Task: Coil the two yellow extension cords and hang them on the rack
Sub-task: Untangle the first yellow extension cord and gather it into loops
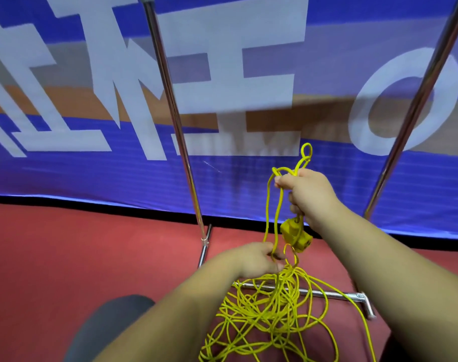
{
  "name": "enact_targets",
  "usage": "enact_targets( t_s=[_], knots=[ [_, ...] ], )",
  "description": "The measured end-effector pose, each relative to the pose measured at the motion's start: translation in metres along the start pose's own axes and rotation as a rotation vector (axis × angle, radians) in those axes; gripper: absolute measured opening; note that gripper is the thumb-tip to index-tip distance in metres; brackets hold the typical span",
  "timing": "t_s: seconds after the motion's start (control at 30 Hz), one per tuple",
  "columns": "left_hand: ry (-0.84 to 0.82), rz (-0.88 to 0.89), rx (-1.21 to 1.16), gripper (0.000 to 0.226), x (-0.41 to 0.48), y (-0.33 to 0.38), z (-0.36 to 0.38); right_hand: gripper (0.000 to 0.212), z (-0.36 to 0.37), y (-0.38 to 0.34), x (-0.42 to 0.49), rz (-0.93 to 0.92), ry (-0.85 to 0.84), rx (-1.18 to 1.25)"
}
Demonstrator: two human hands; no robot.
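So, my right hand (310, 197) is raised in front of me, fingers curled into a fist round a few loops of yellow cord (277, 279). One small loop (307, 143) pokes up above my knuckles. Just under that fist a chunky yellow plug block (295, 236) dangles on its lead, tilted, close to my wrist. Two strands drop from the fist to my left hand (259, 259), which sits lower and nearer to me, thumb and fingers pinched on them where they come down.

Below my left hand the rest of the cord lies as a loose tangle (272, 307) on the red floor (66, 244), loops crossing every way. One long strand runs off to the right and down toward the bottom edge. I cannot tell whether that heap is one cord or both.

The far side of the tangle lies over the chrome base bar (337, 294) of the rack (170, 100). Its two shiny uprights rise on either side of my right hand, the left one standing well apart from it and the right one slanting away toward the top corner. Behind the rack hangs a blue banner (66, 176) with big white letters and an orange band, its lower edge meeting the floor. My knee (107, 327), in dark cloth, shows at the lower left, just beside my left forearm.
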State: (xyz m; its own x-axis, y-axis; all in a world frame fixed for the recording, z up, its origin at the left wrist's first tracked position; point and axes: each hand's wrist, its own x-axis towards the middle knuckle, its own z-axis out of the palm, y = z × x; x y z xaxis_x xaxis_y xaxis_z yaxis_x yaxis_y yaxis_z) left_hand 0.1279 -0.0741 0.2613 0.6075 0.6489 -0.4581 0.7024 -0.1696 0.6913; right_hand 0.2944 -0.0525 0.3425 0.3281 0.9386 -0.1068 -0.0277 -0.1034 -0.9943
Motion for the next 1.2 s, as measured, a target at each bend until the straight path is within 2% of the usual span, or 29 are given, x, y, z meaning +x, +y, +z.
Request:
enact_targets(
  t_s=[0.07, 0.13, 0.23, 0.3, 0.33, 0.5, 0.6, 0.87, 0.97, 1.07, 1.2],
  knots=[
    [0.021, -0.040, 0.178, 0.032, 0.016, -0.016, 0.011, 0.011, -0.006, -0.001, 0.004, -0.022, 0.056, 0.051],
    [0.071, -0.072, 0.220, 0.027, 0.025, -0.029, 0.014, 0.014, -0.012, 0.001, 0.009, -0.038, 0.100, 0.098],
    [0.040, -0.025, 0.111, 0.030, 0.030, -0.038, 0.007, 0.028, -0.021, 0.002, 0.015, -0.055, 0.128, 0.093],
    [-0.006, 0.000, -0.053, 0.028, 0.028, -0.035, 0.001, 0.023, -0.027, 0.003, 0.020, -0.054, 0.142, 0.066],
    [0.023, -0.003, -0.137, 0.027, 0.024, -0.029, -0.003, 0.021, -0.031, 0.003, 0.022, -0.047, 0.146, 0.052],
    [0.426, -0.011, -0.534, 0.032, 0.008, 0.008, -0.054, 0.037, -0.042, -0.003, 0.026, 0.025, 0.136, -0.118],
    [0.642, 0.009, -0.633, 0.033, -0.012, 0.034, -0.103, 0.039, -0.042, -0.004, 0.024, 0.073, 0.162, -0.226],
    [0.931, 0.217, -0.755, 0.025, -0.064, 0.125, -0.200, 0.030, -0.038, -0.011, 0.021, 0.100, 0.177, -0.189],
    [0.938, 0.203, -0.690, 0.025, -0.072, 0.140, -0.206, 0.018, -0.033, -0.016, 0.021, 0.114, 0.212, -0.028],
    [0.841, 0.161, -0.592, 0.025, -0.072, 0.136, -0.184, 0.018, -0.026, -0.021, 0.016, 0.106, 0.140, 0.121],
    [0.775, 0.125, -0.824, 0.027, -0.067, 0.118, -0.157, 0.018, -0.013, -0.028, 0.002, 0.136, -0.073, 0.267]
  ],
)
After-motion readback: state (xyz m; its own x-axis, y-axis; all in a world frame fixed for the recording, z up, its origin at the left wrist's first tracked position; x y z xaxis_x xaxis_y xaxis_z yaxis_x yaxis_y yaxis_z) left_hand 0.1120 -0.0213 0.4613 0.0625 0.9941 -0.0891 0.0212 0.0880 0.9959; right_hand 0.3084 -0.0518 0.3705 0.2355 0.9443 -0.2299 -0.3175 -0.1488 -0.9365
